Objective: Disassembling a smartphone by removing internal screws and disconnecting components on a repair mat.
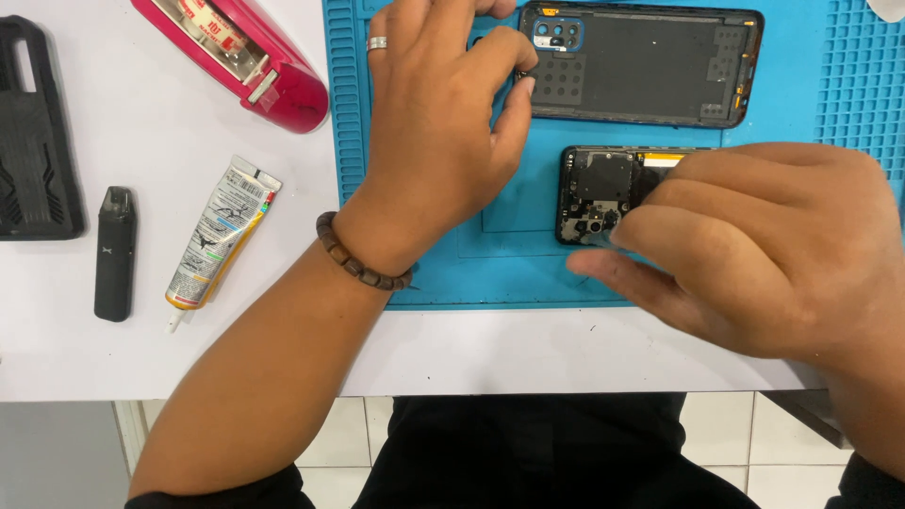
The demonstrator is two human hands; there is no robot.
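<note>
Two phone parts on the blue silicone work mat [424, 273]: one black plastic back cover [650, 66], one opened dark phone body [603, 193]. Left hand [438, 123] fingertips pinched, something tiny, at cover's corner. Right hand [754, 245] fingers curled over body; grip unclear. Judged: mid-disassembly; next needs fine placing. One glue tube [219, 234].

One opened phone [603, 193], one phone back cover [650, 66], one blue mat [528, 269], one glue tube [222, 236], one red tape dispenser [240, 57], one black case [33, 132], one small black device [115, 253].
</note>
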